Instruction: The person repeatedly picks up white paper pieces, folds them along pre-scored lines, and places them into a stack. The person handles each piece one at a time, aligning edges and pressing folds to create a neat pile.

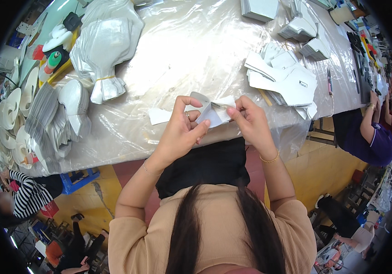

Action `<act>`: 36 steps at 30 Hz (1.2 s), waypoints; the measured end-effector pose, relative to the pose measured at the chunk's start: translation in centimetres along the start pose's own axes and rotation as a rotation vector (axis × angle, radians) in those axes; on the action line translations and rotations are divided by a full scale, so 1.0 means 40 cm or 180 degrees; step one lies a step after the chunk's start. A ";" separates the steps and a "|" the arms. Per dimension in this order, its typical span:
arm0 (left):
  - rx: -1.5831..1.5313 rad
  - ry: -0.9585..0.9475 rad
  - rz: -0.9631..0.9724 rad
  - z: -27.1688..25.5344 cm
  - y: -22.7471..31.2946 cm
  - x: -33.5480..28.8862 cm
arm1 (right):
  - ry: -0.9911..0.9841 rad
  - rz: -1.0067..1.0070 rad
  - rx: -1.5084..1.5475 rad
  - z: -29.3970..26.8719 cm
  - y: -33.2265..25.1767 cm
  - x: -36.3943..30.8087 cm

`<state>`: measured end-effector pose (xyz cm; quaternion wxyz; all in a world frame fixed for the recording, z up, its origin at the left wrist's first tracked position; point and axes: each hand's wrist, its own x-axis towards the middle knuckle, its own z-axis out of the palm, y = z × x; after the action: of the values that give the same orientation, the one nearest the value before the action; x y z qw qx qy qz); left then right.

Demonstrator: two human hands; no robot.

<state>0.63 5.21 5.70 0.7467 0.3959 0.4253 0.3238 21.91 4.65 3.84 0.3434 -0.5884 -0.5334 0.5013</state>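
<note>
A small folded piece of white and grey sheet material [209, 114] is held up in front of me at the table's near edge. My left hand [184, 125] grips its left side, thumb in front and the fingers curled behind. On its right side, my right hand [249, 119] pinches the edge between thumb and fingers. The piece stands partly opened along a fold; its exact kind cannot be made out. A flat white scrap [159, 116] lies beside my left hand. To the right of my right hand is a loose pile of white cut pieces [292, 84].
A plastic-covered table [168, 59] spans the front. At left are a banded bundle of white cut pieces [109, 45], upright stacks [74, 107] and white rolls [10, 109]. More stacks [260, 9] stand far right, near a pen [329, 82]. People work on both sides; a blue stool [78, 180] stands below left.
</note>
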 end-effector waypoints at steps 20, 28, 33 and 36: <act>0.1635 0.0993 0.1479 0.104 -0.138 -0.017 | 0.0258 0.0477 0.0038 0.035 -0.007 -0.052; 0.1726 0.1243 0.1503 0.101 -0.171 0.001 | 0.0148 -0.0063 -0.0523 0.041 0.014 -0.071; 0.1930 0.1017 0.1308 0.096 -0.153 -0.008 | 0.0163 -0.0765 -0.1041 0.041 0.032 -0.065; 0.2521 0.1254 0.1498 0.067 -0.115 -0.023 | 0.0268 -0.0655 -0.1496 0.010 0.033 -0.051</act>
<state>3.31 1.43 2.92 0.3512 0.6656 0.5476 0.3657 22.04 2.36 2.96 0.2684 -0.6150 -0.6776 0.3010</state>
